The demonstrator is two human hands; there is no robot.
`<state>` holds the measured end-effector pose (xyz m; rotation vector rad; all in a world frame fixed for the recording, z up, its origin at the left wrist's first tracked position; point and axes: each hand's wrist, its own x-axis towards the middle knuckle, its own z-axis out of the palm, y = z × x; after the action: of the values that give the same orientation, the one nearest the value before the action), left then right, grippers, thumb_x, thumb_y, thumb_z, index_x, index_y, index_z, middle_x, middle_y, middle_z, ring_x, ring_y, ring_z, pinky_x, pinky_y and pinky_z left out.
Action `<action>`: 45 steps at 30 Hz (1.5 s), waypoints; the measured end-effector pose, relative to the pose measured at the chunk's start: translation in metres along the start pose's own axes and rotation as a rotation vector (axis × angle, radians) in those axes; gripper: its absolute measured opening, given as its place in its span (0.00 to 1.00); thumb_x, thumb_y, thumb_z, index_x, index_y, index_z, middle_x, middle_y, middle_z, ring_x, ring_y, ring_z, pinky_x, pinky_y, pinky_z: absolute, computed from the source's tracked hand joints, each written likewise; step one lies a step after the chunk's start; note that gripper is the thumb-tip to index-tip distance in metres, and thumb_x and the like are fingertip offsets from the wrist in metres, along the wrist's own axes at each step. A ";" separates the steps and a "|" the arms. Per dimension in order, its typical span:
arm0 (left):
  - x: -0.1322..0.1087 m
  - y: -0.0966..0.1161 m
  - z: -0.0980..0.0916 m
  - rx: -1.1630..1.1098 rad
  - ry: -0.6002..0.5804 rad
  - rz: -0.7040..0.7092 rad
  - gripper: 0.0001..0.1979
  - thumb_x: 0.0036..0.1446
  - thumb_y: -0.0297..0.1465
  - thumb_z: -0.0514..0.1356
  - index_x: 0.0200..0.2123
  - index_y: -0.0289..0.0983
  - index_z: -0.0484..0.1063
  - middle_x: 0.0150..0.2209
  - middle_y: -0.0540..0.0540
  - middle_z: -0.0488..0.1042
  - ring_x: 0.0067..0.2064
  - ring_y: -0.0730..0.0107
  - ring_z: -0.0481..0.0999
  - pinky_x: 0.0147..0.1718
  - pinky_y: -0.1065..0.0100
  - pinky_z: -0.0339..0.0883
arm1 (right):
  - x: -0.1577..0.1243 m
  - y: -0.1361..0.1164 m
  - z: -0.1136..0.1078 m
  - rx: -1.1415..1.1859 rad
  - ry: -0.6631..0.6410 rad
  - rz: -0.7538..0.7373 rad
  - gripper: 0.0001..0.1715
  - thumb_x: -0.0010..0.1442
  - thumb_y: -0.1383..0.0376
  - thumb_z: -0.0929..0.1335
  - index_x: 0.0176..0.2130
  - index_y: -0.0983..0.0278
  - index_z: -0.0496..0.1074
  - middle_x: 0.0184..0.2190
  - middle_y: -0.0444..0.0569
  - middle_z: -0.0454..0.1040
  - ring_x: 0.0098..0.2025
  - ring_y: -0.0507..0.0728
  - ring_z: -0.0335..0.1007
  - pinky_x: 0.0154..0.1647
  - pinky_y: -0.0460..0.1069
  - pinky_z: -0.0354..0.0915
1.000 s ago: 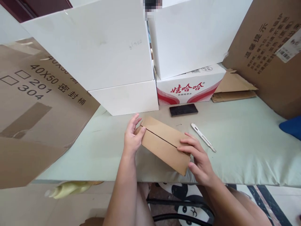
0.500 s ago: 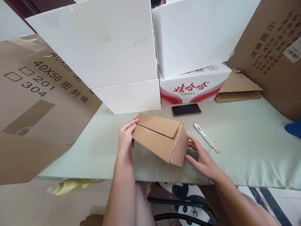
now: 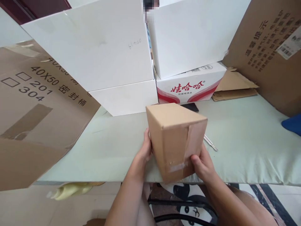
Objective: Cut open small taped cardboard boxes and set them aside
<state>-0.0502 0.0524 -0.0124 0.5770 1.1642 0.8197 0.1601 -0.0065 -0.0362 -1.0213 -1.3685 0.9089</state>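
While my left hand (image 3: 147, 147) is holding brown rectangular cardboard box (image 3: 175, 146), finger spread unclear, right hand (image 3: 204, 164) is gripping it, thumb in front, fingers hidden.

Landmark: red-and-white printed carton (image 3: 188, 91), standing on pale green cloth (image 3: 246, 141). On top of it: plain white box (image 3: 195, 37). Immediately left: seamed white box (image 3: 94, 47), handwritten digits above the seam. Far left: brown carton marked 40X50 (image 3: 39, 103). Right of landmark: folded cardboard (image 3: 235, 84); further right, brown carton with dark print (image 3: 265, 78), bearing a white label (image 3: 287, 50). Just in front: black phone (image 3: 191, 107), partly hidden. Well right and forward: blue object (image 3: 293, 125), cut by frame edge, identity uncertain.
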 end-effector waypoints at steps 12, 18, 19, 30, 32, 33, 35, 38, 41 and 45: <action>0.003 -0.011 -0.006 0.234 -0.046 0.096 0.29 0.63 0.52 0.62 0.60 0.40 0.74 0.43 0.42 0.84 0.45 0.56 0.82 0.44 0.59 0.77 | 0.001 0.009 -0.009 0.218 0.016 0.254 0.39 0.65 0.43 0.64 0.69 0.53 0.60 0.71 0.51 0.64 0.72 0.65 0.59 0.71 0.62 0.62; 0.008 -0.013 -0.006 0.542 0.091 0.348 0.23 0.59 0.49 0.64 0.48 0.37 0.81 0.42 0.41 0.83 0.48 0.49 0.81 0.48 0.54 0.76 | 0.001 0.007 -0.014 0.053 0.052 0.253 0.33 0.66 0.42 0.63 0.63 0.51 0.68 0.73 0.49 0.58 0.75 0.67 0.51 0.76 0.68 0.48; 0.008 -0.011 -0.008 0.549 0.141 0.398 0.25 0.59 0.50 0.64 0.48 0.37 0.81 0.46 0.40 0.82 0.52 0.47 0.79 0.52 0.52 0.74 | 0.001 0.007 -0.014 0.043 0.016 0.237 0.34 0.66 0.41 0.63 0.64 0.51 0.67 0.74 0.49 0.57 0.75 0.68 0.51 0.76 0.69 0.47; -0.006 0.007 -0.003 0.670 -0.163 0.875 0.26 0.60 0.54 0.62 0.50 0.41 0.81 0.69 0.37 0.62 0.72 0.44 0.59 0.71 0.44 0.52 | 0.005 0.017 -0.023 -0.111 -0.123 0.180 0.35 0.69 0.45 0.60 0.70 0.52 0.60 0.74 0.51 0.58 0.74 0.64 0.55 0.73 0.66 0.54; -0.007 0.007 -0.004 0.659 -0.168 0.864 0.26 0.61 0.53 0.62 0.50 0.41 0.81 0.69 0.37 0.61 0.72 0.44 0.59 0.72 0.43 0.51 | 0.012 0.022 -0.037 -0.329 -0.005 0.170 0.34 0.68 0.48 0.61 0.67 0.57 0.64 0.68 0.57 0.67 0.68 0.66 0.65 0.69 0.66 0.61; -0.008 0.008 -0.004 0.651 -0.170 0.859 0.25 0.61 0.53 0.62 0.50 0.41 0.81 0.69 0.37 0.61 0.72 0.44 0.58 0.72 0.43 0.50 | 0.016 0.025 -0.045 -0.478 0.065 0.187 0.33 0.66 0.51 0.63 0.65 0.60 0.66 0.64 0.59 0.71 0.65 0.68 0.68 0.67 0.67 0.63; -0.009 0.008 -0.006 0.628 -0.171 0.852 0.24 0.61 0.52 0.62 0.49 0.40 0.81 0.69 0.37 0.60 0.72 0.44 0.58 0.72 0.43 0.50 | 0.025 0.030 -0.059 -0.782 0.155 0.267 0.35 0.62 0.54 0.65 0.64 0.66 0.68 0.59 0.64 0.74 0.59 0.71 0.71 0.61 0.68 0.66; -0.010 0.008 -0.007 0.604 -0.173 0.862 0.22 0.61 0.51 0.62 0.47 0.41 0.82 0.69 0.38 0.61 0.72 0.44 0.59 0.71 0.42 0.53 | 0.034 0.037 -0.068 -1.005 0.120 0.390 0.33 0.59 0.56 0.65 0.59 0.69 0.73 0.50 0.66 0.76 0.52 0.73 0.72 0.53 0.67 0.67; -0.011 0.008 -0.005 0.616 -0.173 0.893 0.20 0.63 0.49 0.61 0.46 0.42 0.82 0.69 0.39 0.61 0.71 0.45 0.60 0.70 0.42 0.54 | 0.037 0.040 -0.067 -0.980 0.058 0.405 0.22 0.59 0.57 0.65 0.47 0.64 0.80 0.38 0.59 0.76 0.41 0.67 0.72 0.42 0.61 0.67; -0.015 0.011 0.000 0.738 -0.183 0.953 0.17 0.67 0.44 0.57 0.44 0.43 0.83 0.69 0.41 0.60 0.74 0.47 0.55 0.73 0.40 0.46 | 0.037 0.040 -0.066 -0.873 0.097 0.408 0.18 0.58 0.56 0.65 0.41 0.62 0.79 0.32 0.52 0.74 0.34 0.61 0.70 0.35 0.56 0.65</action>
<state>-0.0551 0.0461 0.0046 1.8669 0.9748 1.0750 0.2293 0.0390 -0.0581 -2.0336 -1.5243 0.5088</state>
